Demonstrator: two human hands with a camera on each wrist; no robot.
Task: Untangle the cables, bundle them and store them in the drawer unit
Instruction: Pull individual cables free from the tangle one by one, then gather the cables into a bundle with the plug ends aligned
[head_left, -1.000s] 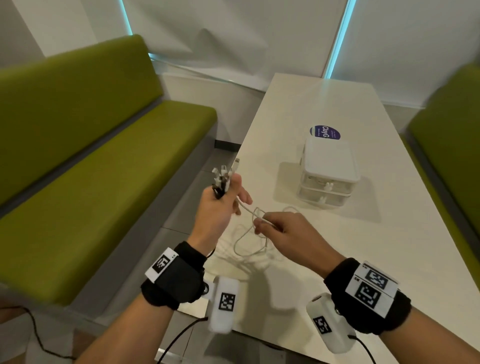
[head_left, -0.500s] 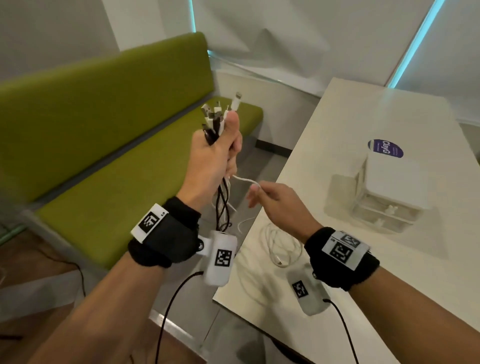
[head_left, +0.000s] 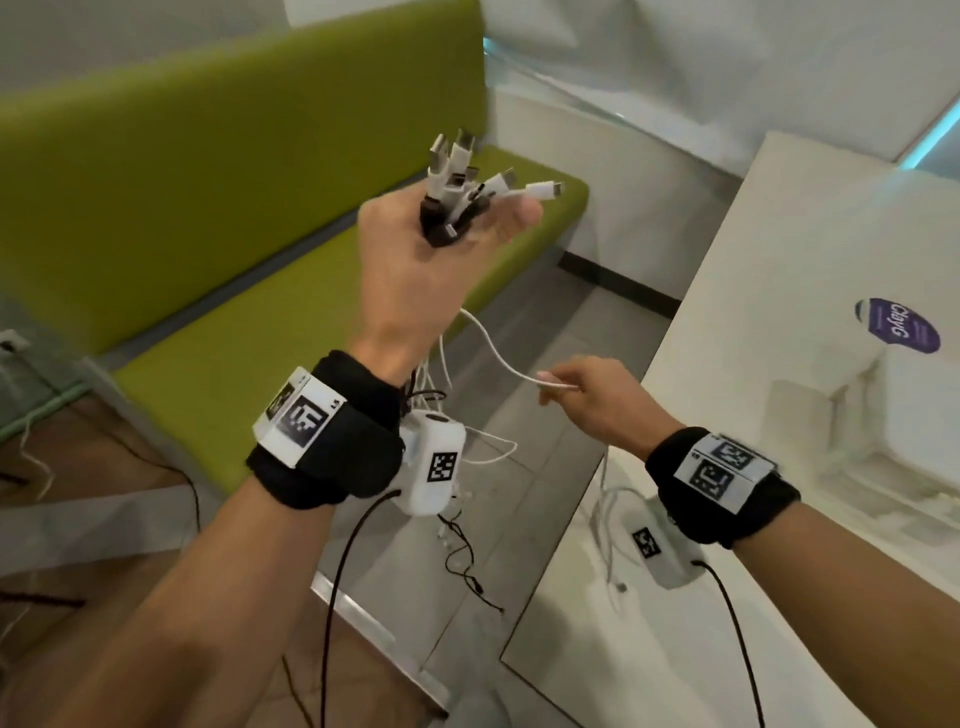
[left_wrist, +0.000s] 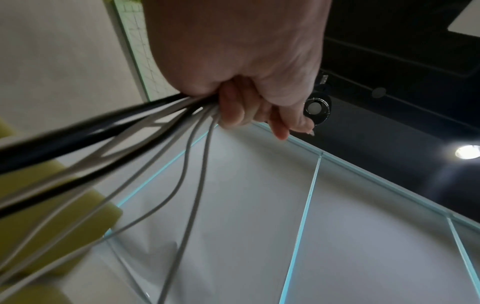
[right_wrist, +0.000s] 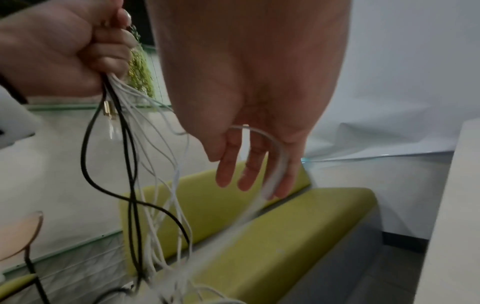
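My left hand (head_left: 415, 270) is raised over the floor left of the table and grips a bunch of black and white cables (left_wrist: 155, 127) in its fist. Their plugs (head_left: 457, 166) stick up above the fingers. The strands hang down below the wrist (right_wrist: 135, 164) in tangled loops. Lower and to the right, my right hand (head_left: 592, 400) loosely holds one white cable (head_left: 498, 353) that runs from the bunch across its nearly straight fingers (right_wrist: 246, 176). The white drawer unit (head_left: 893, 415) stands blurred on the table at the right, apart from both hands.
The white table (head_left: 753, 249) carries a purple sticker (head_left: 897, 326) and some white cable slack (head_left: 608, 509) near its left edge. A green bench (head_left: 208, 218) runs along the left wall. Thin black wires trail across the floor between bench and table.
My left hand has lifted the bunch of cable ends higher and further left, off the table. My right hand stayed lower with the white cable, so the strand now stretches between them.
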